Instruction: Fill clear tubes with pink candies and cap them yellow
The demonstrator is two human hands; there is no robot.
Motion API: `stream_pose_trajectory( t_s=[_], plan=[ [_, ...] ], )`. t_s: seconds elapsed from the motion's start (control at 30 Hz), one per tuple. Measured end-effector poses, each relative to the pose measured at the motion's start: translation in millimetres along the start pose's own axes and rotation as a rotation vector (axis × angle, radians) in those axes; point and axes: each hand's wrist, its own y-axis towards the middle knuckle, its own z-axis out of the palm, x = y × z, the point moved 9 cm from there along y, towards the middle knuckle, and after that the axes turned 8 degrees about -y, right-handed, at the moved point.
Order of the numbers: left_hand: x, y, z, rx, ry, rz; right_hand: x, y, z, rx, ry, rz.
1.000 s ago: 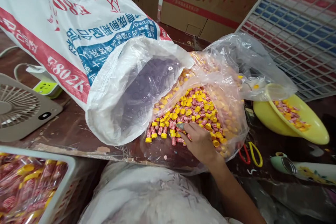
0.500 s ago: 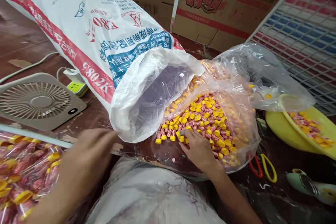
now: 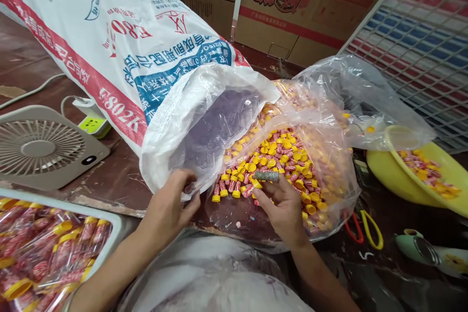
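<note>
My right hand [image 3: 283,204] is closed, with a small red-and-white patterned tube with a yellow cap [image 3: 250,189] at its fingertips. Grey tape wraps one of its fingers. Under and behind it lies a heap of similar yellow-capped tubes [image 3: 281,156], spilling from a clear plastic bag [image 3: 338,180]. My left hand [image 3: 170,202] is at the lower lip of a white woven sack [image 3: 175,102], fingers curled toward the thumb. What they grip is hard to make out. Clear plastic pieces [image 3: 219,126] show inside the sack's mouth.
At lower left a white tub [image 3: 119,231] holds packed capped tubes. A fan [image 3: 40,146] and a power socket [image 3: 95,126] stand left. To the right are a yellow basin [image 3: 380,175], red-and-yellow-handled scissors [image 3: 373,231] and a wire rack [image 3: 402,73]. Cardboard boxes [image 3: 285,14] stand behind.
My left hand has moved from over the tub rightward to the sack's mouth. My right hand has lifted a capped tube from the heap. The view has shifted slightly.
</note>
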Motion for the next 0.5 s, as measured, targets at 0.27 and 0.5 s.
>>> stream_pose_trajectory(
  t_s=[0.27, 0.5],
  plan=[
    [-14, -30, 58.1, 0.214, -1.021, -0.504, 21, 4, 35, 0.037, 0.077, -0.047],
    [-24, -28, 80.0, 0.214, -1.304, -0.537, 56, -17, 49, 0.259, -0.388, -0.539]
  ],
)
